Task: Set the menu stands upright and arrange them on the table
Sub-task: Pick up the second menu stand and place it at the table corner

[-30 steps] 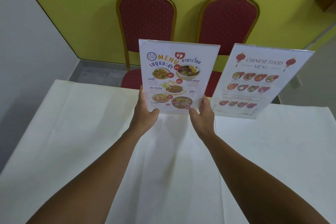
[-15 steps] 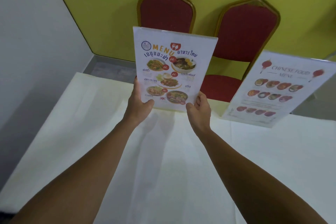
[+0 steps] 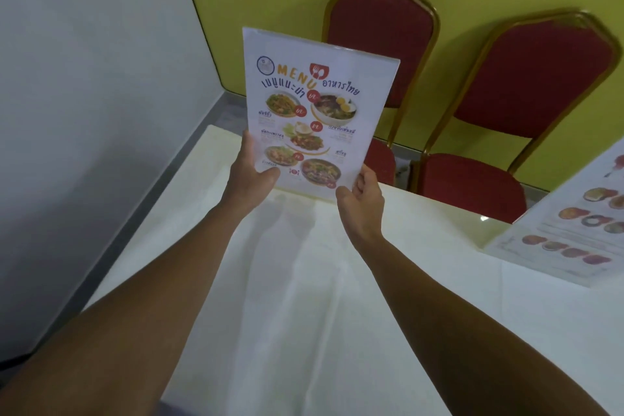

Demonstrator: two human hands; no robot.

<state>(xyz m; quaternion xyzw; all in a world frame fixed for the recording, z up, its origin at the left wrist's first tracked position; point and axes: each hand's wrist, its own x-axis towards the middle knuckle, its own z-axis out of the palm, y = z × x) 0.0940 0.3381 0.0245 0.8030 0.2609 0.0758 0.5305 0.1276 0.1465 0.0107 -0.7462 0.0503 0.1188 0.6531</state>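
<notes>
A clear acrylic Thai food menu stand (image 3: pixel 314 105) with pictures of dishes is held upright above the far left part of the white table (image 3: pixel 304 297). My left hand (image 3: pixel 251 176) grips its lower left edge and my right hand (image 3: pixel 363 199) grips its lower right corner. A second stand, the Chinese food menu (image 3: pixel 574 223), stands on the table at the right edge of view, partly cut off.
Two red padded chairs with gold frames, one (image 3: pixel 381 44) behind the held menu and one (image 3: pixel 526 105) to its right, stand beyond the table against a yellow-green wall. A grey wall runs along the table's left side.
Both hands have carried the Thai menu stand to the left, toward the table's far left corner. The view has swung left, so the Chinese menu now sits at the right edge.
</notes>
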